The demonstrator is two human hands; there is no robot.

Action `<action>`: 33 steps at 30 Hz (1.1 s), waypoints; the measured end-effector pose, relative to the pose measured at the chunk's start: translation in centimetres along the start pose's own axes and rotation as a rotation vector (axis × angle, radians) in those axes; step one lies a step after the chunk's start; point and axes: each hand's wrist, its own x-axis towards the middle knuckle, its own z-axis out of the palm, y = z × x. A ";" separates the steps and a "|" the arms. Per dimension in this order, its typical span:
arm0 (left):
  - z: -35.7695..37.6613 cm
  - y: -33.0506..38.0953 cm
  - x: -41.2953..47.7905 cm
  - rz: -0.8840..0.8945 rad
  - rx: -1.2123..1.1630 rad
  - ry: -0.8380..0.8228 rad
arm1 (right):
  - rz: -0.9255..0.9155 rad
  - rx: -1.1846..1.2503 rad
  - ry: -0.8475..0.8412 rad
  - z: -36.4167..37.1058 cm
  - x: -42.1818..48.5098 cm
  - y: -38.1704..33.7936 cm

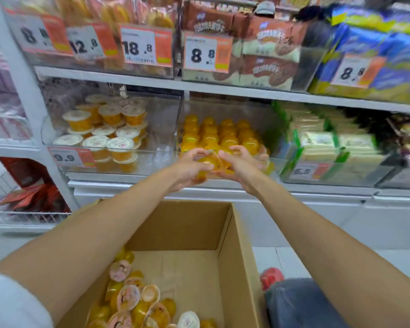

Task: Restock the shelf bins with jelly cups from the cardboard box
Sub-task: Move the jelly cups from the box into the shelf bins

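Jelly cups, orange and somewhat blurred, are bunched between the two hands at the front rim of the middle bin on the lower shelf. The left hand curls its fingers over the bunch from the left. The right hand closes on it from the right, so each grip is wrapped on cups. How many cups they hold cannot be told.

Behind the hands, the middle bin holds rows of orange cups, domes up. The left bin, clear like the middle one, holds stacked cups with white lids, and its right part is bare. A price tag reading 9.9 hangs on its front.

The box stands open below the arms, just in front of the shelf. A loose heap of cups lies in its near left corner, some lid up, some on their sides; the rest of its floor is bare cardboard.

The right bin holds green-and-white packs. The upper shelf carries bagged snacks behind tags. A white sleeve shows at lower left, a knee in jeans at lower right, and a red thing lies on the floor beside the box.
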 end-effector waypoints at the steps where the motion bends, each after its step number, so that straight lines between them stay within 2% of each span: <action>1: 1.0 1.3 0.8 0.076 0.045 0.035 | -0.052 -0.043 0.056 -0.9 0.6 -1.1; 6: 5.2 5.7 5.6 0.316 0.439 0.201 | -0.266 -0.373 0.224 -6.0 5.1 -4.0; 10: 6.6 4.6 9.6 0.304 0.715 0.157 | -0.212 -0.649 0.219 -8.9 8.1 -2.8; 14: 6.2 4.0 12.1 0.322 0.848 0.101 | -0.186 -0.924 0.198 -10.1 9.6 -1.3; 18: 6.4 4.0 12.9 0.320 0.969 -0.006 | -0.184 -0.984 0.180 -10.0 9.6 -1.2; 21: 5.8 3.7 13.2 0.271 0.903 -0.029 | -0.155 -0.996 0.117 -10.1 9.6 -1.6; 24: 5.0 2.8 13.3 0.319 0.893 -0.007 | -0.105 -0.961 0.078 -10.5 9.7 -2.1; 28: 5.3 2.3 12.5 0.323 1.088 0.112 | -0.074 -0.855 0.055 -10.5 9.1 -1.7; 30: 5.5 2.1 11.8 0.383 1.160 0.221 | -0.166 -0.896 0.143 -9.7 8.1 -1.0; 33: 5.3 1.5 9.1 0.610 1.032 0.439 | -0.485 -0.969 0.381 -7.2 5.6 0.2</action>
